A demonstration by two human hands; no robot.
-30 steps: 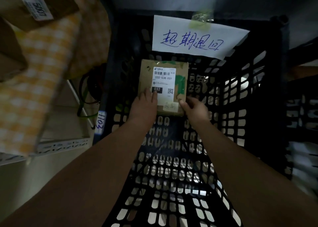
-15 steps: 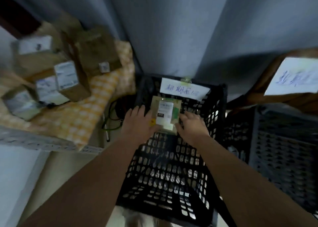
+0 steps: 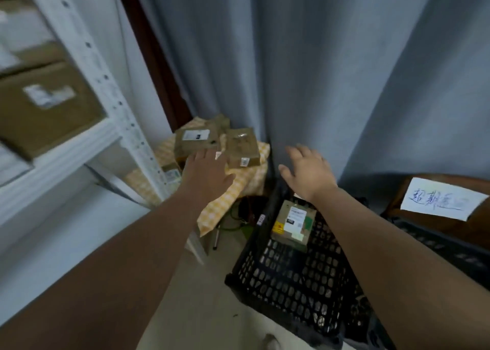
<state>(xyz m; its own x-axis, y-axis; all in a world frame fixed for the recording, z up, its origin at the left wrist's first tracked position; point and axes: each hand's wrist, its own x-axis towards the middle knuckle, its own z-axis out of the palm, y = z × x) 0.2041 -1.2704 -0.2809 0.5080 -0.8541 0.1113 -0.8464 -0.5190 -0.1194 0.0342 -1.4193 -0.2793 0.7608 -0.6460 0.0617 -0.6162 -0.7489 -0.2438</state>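
A small brown parcel (image 3: 291,223) with a white label lies flat inside a black slatted crate (image 3: 291,283) on the floor, against the crate's far wall; no hand touches it. The right hand (image 3: 309,173) hovers above the crate's far edge, its grip wide open, fingers spread, holding nothing; the left hand (image 3: 208,173) reaches to the left of the crate, its grip likewise open and empty, fingertips just at two brown parcels (image 3: 242,147) stacked on a yellow checked cloth (image 3: 246,180); whether they touch cannot be told. A grey curtain (image 3: 318,71) hangs behind; a white shelf rack (image 3: 79,143) stands at left.
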